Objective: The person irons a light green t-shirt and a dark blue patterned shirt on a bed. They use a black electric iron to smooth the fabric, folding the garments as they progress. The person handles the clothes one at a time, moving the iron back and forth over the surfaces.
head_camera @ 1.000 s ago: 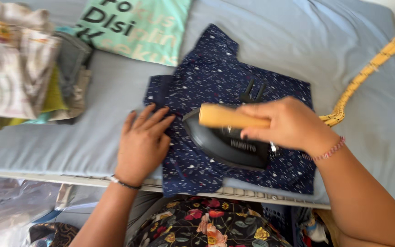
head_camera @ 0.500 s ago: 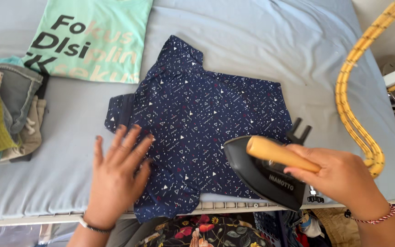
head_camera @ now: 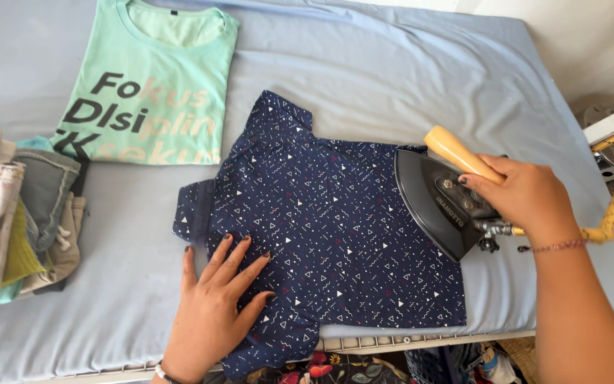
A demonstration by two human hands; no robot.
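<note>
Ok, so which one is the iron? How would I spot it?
Find the big pale blue padded board, then the dark blue patterned shirt spread on its middle. On the shirt's right edge sits the iron, held by the right hand: the only black, pointed metal thing, with a tan wooden handle.

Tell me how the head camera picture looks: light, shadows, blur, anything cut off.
Head view: even, soft daylight, brightest on the wall at upper right; only faint shadows under the left hand and the iron. The navy shirt and its pattern are sharp, no motion blur on the right hand. The pile of folded clothes is cut off at the left edge.
</note>
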